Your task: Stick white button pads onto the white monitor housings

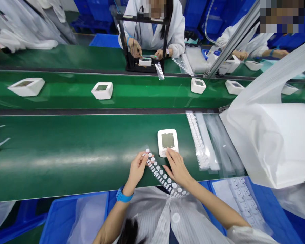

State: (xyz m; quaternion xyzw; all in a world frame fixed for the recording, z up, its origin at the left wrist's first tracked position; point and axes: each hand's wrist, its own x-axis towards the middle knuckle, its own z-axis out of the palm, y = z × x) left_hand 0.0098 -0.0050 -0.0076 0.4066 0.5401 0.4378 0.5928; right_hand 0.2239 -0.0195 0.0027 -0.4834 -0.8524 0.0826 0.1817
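Note:
On the green bench, in the head view, lies a white device with a grey screen (167,140), which looks like a blood pressure monitor. The fingertips of my right hand (179,169) rest on its lower edge, fingers stretched out and thumb apart; they hide part of its front. My left hand (138,169) pinches the upper end of a clear strip of white stickers (161,173), with round and small oblong pieces in rows. The strip slants down below my right hand towards my body. A blue band (124,195) circles my left wrist.
Further sticker strips (197,142) and clear plastic sheets lie at the right, beside a large white bag (266,145). Beyond the bench runs a green conveyor (147,91) carrying several white devices. Across it, a co-worker handles a device under a black frame (122,37). Blue bins (53,217) stand below.

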